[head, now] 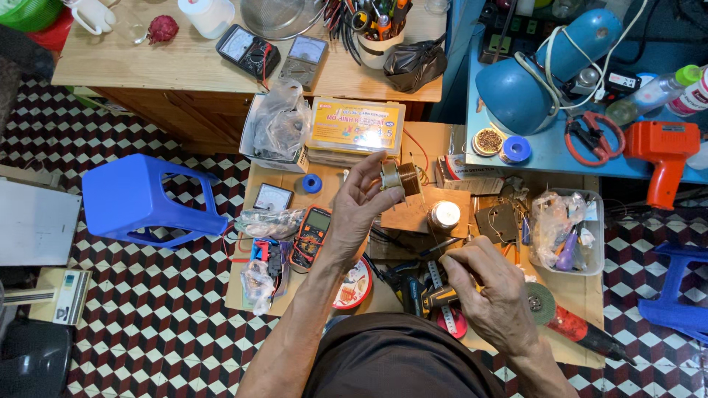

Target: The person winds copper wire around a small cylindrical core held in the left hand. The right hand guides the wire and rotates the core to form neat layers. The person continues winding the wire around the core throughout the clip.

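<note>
two hands at work above a low wooden bench [575, 295] crowded with tools; left hand [354, 210] raised over the bench's middle, fingers clamped on a small copper-wound coil with a pale square frame [398, 177], held by thumb and fingertips at its frame edges; right hand [487, 287] lower, near the bench's front edge, fingertips pinched together on what looks like a fine wire, too thin to tell for sure; hands well apart

coil, by judgement: compact, dense for its size, rigid frame, windings fragile and easily scraped; best gripped by the frame cheeks, not the wire

also on the bench: orange-trimmed digital multimeter [311, 236] toward the left edge, beside the left wrist; silver spool of solder [445, 214] near the middle; clear plastic tub of oddments [596, 243] at the right edge; yellow-lidded parts box [356, 127] at the back edge; blue plastic stool [140, 203] on the tiled floor, left of the bench
</note>
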